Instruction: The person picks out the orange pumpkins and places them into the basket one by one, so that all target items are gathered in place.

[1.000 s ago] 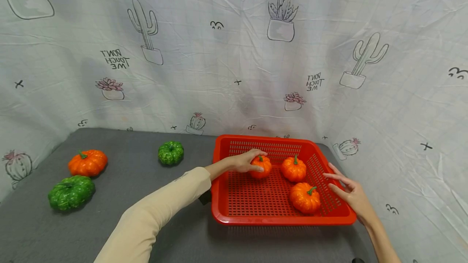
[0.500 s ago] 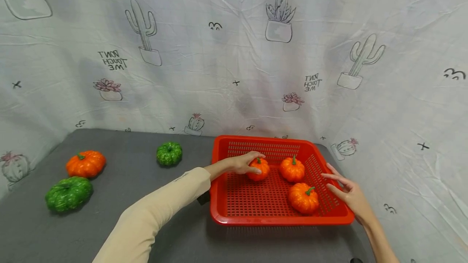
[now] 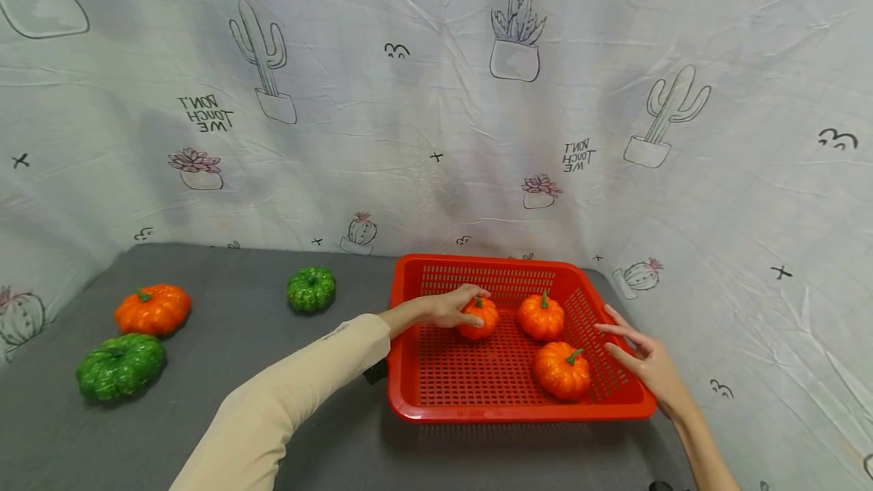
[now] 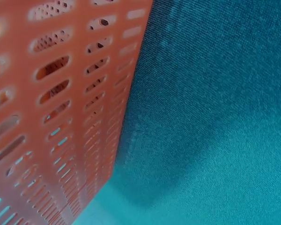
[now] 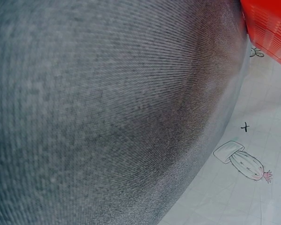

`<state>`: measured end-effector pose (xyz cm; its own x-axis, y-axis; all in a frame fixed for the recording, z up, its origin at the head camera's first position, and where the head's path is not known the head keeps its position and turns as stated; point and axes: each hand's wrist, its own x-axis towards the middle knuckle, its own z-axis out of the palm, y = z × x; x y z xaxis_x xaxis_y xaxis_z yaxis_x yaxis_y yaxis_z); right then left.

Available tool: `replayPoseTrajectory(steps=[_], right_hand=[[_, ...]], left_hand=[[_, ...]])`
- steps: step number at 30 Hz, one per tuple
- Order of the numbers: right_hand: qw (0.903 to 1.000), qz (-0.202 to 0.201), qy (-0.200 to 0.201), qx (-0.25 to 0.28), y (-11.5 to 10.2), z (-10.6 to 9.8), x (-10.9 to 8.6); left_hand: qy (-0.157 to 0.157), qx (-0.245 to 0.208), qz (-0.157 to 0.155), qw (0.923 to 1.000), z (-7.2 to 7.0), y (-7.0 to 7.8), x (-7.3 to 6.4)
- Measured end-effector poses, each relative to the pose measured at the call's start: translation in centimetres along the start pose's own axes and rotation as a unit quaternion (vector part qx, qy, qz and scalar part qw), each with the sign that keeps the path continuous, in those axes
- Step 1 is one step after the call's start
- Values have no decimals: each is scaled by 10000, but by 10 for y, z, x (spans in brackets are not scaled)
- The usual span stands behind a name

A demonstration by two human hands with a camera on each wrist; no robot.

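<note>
In the head view my left hand (image 3: 452, 307) reaches over the left rim of a red plastic basket (image 3: 525, 411). Its thumb and fingers hold a small orange pumpkin (image 3: 480, 322) on the left of the basket floor. Two more orange pumpkins lie inside, one at the back (image 3: 541, 319) and one nearer the front right (image 3: 562, 372). Beside the right rim is my right hand (image 3: 651, 370), fingers loosely extended over the edge and holding nothing. Neither hand shows in the wrist views; the left one looks along the slotted basket wall (image 4: 79, 89).
On the grey tabletop (image 3: 225, 354), left of the basket, are a large orange pumpkin (image 3: 153, 309), a large green pumpkin (image 3: 120, 367) and a small green pumpkin (image 3: 311, 290). A white cloth (image 3: 382, 112) printed with cacti hangs behind and at the sides.
The whole head view has shifted slightly, with everything a little farther left and lower. Against the basket, both hands and the pumpkins keep their places.
</note>
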<state>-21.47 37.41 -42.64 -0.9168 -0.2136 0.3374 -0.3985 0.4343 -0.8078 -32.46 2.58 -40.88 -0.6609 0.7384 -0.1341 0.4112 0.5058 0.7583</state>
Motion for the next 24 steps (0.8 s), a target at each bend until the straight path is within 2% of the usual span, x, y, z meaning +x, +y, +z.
replayPoseTrajectory(steps=[8, 12, 16, 19, 24], right_hand=[[9999, 118, -4, 57, 0, 0, -1], [9999, 138, -15, 40, 0, 1, -1], [9999, 126, -28, 45, -1, 1, -1], [9999, 110, -25, 55, -2, 2, -2], [9999, 116, 12, 78, -2, 2, -1]], left_hand=[[-46, 373, 4, 9993, 2, 2, -1], [-14, 342, -105, 9994, 3, 2, -3], [166, 312, -239, 9991, 0, 2, -4], [321, 101, -342, 9988, -3, 2, -5], [412, -565, -578, 9959, -6, 3, -5]])
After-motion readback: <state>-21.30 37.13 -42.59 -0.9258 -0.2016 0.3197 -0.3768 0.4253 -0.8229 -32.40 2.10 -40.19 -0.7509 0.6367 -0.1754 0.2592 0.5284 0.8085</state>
